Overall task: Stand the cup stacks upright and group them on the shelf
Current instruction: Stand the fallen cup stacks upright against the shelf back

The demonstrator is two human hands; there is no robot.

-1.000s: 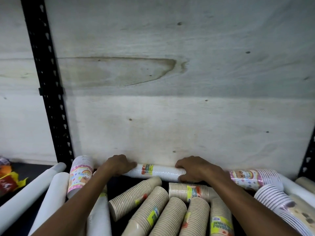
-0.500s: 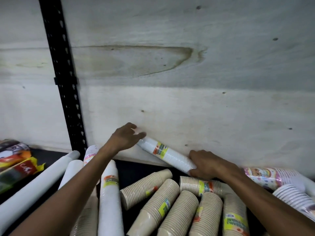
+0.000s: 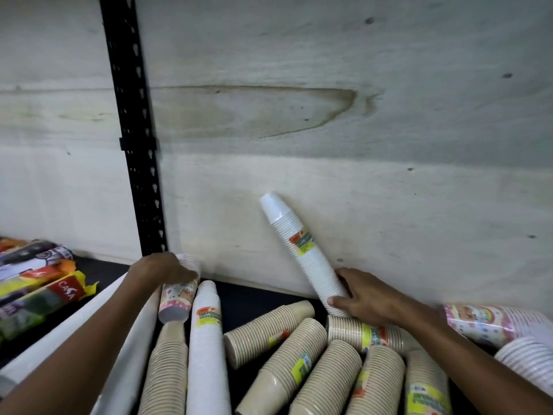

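Observation:
A long white cup stack (image 3: 302, 250) leans steeply against the plywood back wall, its top to the upper left. My right hand (image 3: 359, 298) grips its lower end. My left hand (image 3: 163, 269) rests over the upper end of a short patterned pink cup stack (image 3: 178, 299) near the black upright. Another white stack (image 3: 206, 348) lies beside it, and several brown cup stacks (image 3: 299, 363) lie in a heap on the dark shelf (image 3: 239, 295).
A black slotted upright (image 3: 134, 130) stands at the back left. Wrapped rolls and coloured packets (image 3: 39, 283) lie far left. Long white rolls (image 3: 119, 339) lie under my left arm. Patterned and white cup stacks (image 3: 490, 322) lie at the right.
The white stack has tilted from lying flat to nearly upright against the wall. My left hand has let go of its top and dropped onto the patterned stack. The view has shifted left.

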